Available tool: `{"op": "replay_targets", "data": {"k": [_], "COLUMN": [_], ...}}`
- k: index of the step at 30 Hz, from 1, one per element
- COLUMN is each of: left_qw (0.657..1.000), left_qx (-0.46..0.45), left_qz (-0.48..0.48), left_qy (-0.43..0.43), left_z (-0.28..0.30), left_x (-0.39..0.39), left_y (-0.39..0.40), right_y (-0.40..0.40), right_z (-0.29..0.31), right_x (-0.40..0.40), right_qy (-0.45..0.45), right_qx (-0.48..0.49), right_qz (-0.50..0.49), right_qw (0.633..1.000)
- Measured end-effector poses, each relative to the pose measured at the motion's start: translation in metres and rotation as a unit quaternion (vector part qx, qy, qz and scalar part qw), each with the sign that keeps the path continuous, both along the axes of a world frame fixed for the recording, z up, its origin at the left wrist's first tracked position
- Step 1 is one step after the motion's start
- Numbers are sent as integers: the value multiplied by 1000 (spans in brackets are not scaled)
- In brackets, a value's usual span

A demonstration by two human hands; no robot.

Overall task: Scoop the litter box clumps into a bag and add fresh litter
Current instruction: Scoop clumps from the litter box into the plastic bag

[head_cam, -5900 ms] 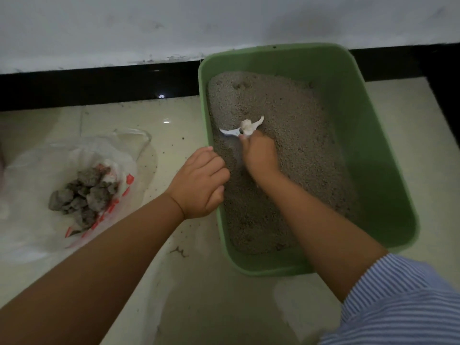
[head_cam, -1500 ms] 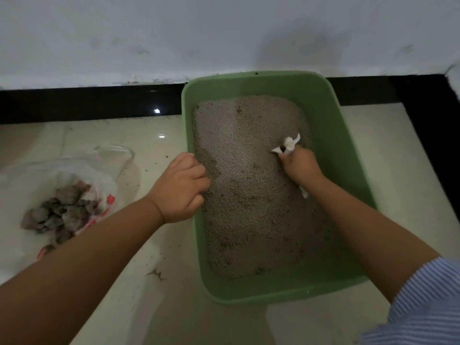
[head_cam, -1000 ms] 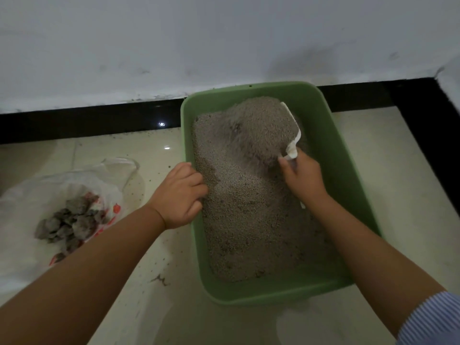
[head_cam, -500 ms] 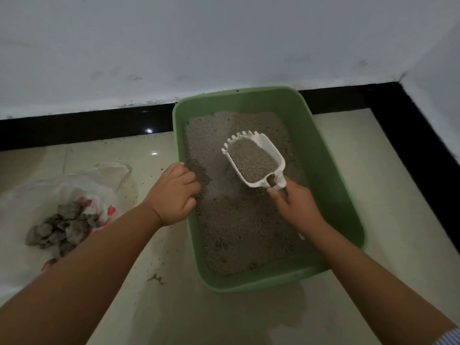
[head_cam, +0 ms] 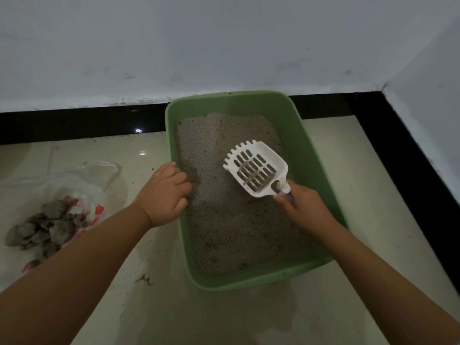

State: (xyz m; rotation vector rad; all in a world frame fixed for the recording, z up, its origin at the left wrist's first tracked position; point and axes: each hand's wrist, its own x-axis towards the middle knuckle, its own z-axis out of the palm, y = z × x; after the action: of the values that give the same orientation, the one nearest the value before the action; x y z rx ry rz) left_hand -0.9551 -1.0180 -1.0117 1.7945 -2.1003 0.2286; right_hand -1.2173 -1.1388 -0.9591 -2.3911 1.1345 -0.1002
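A green litter box (head_cam: 302,145) full of grey litter (head_cam: 224,225) stands on the floor against the wall. My right hand (head_cam: 302,207) grips the handle of a white slotted scoop (head_cam: 256,168), held over the litter with only a few grains left on its slots. My left hand (head_cam: 164,195) grips the box's left rim, fingers curled over the edge. To the left lies a white plastic bag (head_cam: 82,188), open, with several grey clumps (head_cam: 47,230) on it.
The cream tiled floor (head_cam: 368,220) has scattered litter grains and a small dark scrap (head_cam: 145,280) near the box's front left corner. A black skirting strip (head_cam: 74,123) runs along the white wall, turning at the right corner.
The scoop came up out of the litter on the right side, loaded, and the loose litter has sifted through its slots. My left hand has stayed on the rim.
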Motion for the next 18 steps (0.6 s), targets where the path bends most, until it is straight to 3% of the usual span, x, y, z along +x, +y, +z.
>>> {"op": "replay_targets", "data": {"k": [6, 9, 12, 18], "left_qw": [1000, 1000, 999, 998], "left_qx": [-7, -10, -19, -26], "left_qz": [-10, -17, -30, -35], "left_qy": [15, 16, 25, 35], "left_z": [-1, -5, -5, -3], "left_x": [-7, -12, -15, -20], "left_y": [10, 15, 18, 23], "right_y": [-21, -36, -41, -52], "right_z": [30, 51, 56, 53], "right_x": [-37, -53, -52, -35], "right_qy": [176, 315, 426, 459], "right_qx": [-28, -46, -3, 22], "right_qz": [26, 62, 80, 202], "right_qw": [984, 946, 901, 865]}}
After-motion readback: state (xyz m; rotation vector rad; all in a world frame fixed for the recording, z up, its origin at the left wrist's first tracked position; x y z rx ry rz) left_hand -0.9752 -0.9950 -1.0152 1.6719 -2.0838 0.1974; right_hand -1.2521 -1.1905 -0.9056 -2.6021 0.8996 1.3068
